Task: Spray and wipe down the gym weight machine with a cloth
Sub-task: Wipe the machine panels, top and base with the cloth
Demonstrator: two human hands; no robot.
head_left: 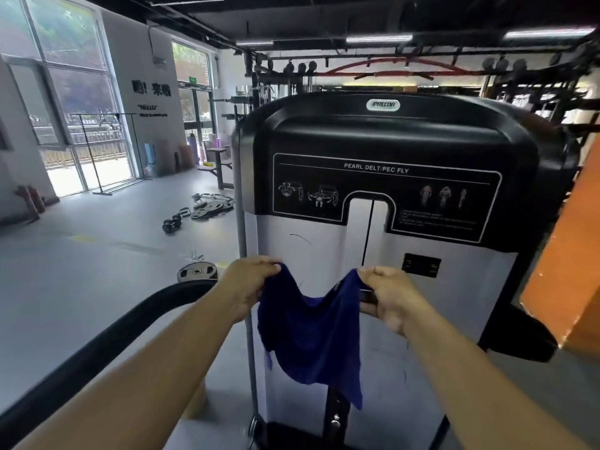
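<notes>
A dark blue cloth hangs spread between my two hands in front of the weight machine. My left hand pinches its upper left corner. My right hand pinches the upper right corner and also holds a small dark object against the palm. The cloth's lower edge droops over the machine's silver lower panel. The machine has a black top shroud with a Precor badge and a "Pearl Delt/Pec Fly" instruction panel. No spray bottle shows clearly.
A curved black machine arm crosses the lower left under my left forearm. An orange pillar stands close on the right. Weight plates and dumbbells lie on the grey floor to the left.
</notes>
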